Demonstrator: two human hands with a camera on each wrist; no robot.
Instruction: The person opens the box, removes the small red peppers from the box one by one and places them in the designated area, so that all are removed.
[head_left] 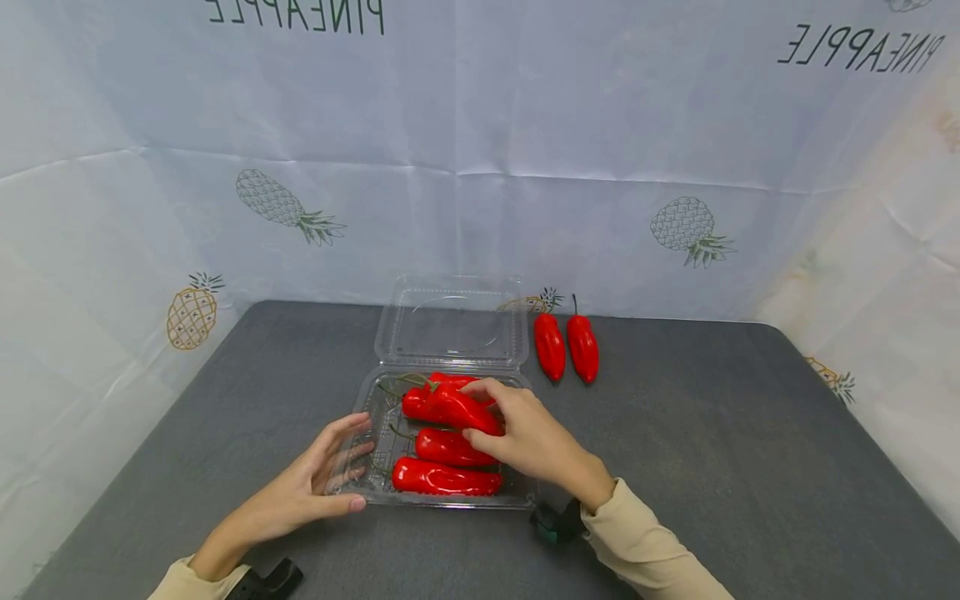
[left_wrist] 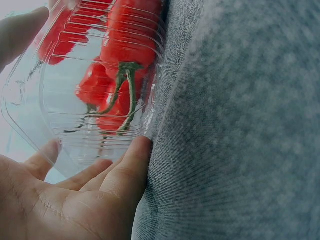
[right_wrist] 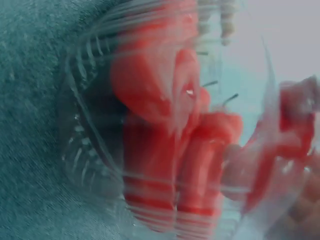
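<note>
A clear plastic clamshell box (head_left: pixel 517 492) lies on the table with its lid (head_left: pixel 450 321) folded back. Several red peppers (head_left: pixel 447 478) with green stems lie inside, side by side; their stems point left. My right hand (head_left: pixel 528 433) pinches one red pepper (head_left: pixel 467 410) between thumb and fingers, above the others in the box. At the box's left side, my left hand (head_left: pixel 303 483) touches the wall, with its thumb by the front left corner and its fingers extended. In the left wrist view, peppers (left_wrist: pixel 132 35) show through the clear wall. The right wrist view is blurred.
Two more red peppers (head_left: pixel 582 348) lie on the dark grey table (head_left: pixel 712 450), to the right of the lid. A white cloth (head_left: pixel 480 125) printed with pineapples hangs behind the table.
</note>
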